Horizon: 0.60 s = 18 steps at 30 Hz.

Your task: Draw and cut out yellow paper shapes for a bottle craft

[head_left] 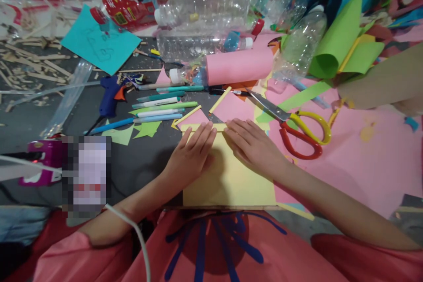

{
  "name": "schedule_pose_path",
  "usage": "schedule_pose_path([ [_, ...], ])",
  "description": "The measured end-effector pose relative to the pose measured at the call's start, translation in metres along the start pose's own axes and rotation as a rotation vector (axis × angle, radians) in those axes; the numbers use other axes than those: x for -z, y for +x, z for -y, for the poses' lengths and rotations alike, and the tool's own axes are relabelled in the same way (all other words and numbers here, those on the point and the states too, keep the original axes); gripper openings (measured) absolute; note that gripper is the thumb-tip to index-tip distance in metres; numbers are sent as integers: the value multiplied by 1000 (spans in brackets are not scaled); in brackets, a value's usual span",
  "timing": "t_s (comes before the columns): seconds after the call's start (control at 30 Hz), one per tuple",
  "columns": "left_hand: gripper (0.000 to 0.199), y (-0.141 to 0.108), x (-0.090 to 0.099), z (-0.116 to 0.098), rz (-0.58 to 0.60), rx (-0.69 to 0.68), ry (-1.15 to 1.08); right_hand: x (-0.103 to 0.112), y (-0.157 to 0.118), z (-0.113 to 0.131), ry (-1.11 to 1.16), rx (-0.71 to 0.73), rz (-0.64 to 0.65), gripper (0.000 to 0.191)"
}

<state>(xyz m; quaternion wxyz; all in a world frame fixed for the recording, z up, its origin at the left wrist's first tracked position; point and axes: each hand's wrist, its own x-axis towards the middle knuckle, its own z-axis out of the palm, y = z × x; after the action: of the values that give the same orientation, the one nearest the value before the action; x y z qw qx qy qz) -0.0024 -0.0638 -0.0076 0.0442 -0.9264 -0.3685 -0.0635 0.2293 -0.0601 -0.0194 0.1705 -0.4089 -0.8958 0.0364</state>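
Note:
A pale yellow sheet of paper point(244, 187) lies in front of me at the table's near edge. Along its far side runs a narrow yellow band point(264, 127); whether it is a fold or a separate strip I cannot tell. My left hand point(194, 150) lies flat over the sheet's left part, fingertips on the band. Beside it, my right hand point(253, 143) also lies flat, fingers stretched out and touching the band. Neither hand holds anything. Scissors with red and yellow handles point(302, 134) rest just right of my right hand, blades spread.
Several markers point(165, 105) and a blue glue gun point(109, 97) lie to the left. Plastic bottles, one wrapped in pink paper point(239, 67), line the back. Pink paper point(370, 163) covers the right. A blurred phone-like object point(90, 172) stands left of my arm.

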Motion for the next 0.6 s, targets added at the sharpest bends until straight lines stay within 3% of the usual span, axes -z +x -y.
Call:
schedule_pose_path([
  [0.33, 53, -3, -4, -2, 73, 47, -89, -3, -3, -4, 113, -31, -5, 45],
  [0.6, 45, -1, 0, -3, -15, 29, -45, 2, 0, -5, 114, 29, -41, 35],
])
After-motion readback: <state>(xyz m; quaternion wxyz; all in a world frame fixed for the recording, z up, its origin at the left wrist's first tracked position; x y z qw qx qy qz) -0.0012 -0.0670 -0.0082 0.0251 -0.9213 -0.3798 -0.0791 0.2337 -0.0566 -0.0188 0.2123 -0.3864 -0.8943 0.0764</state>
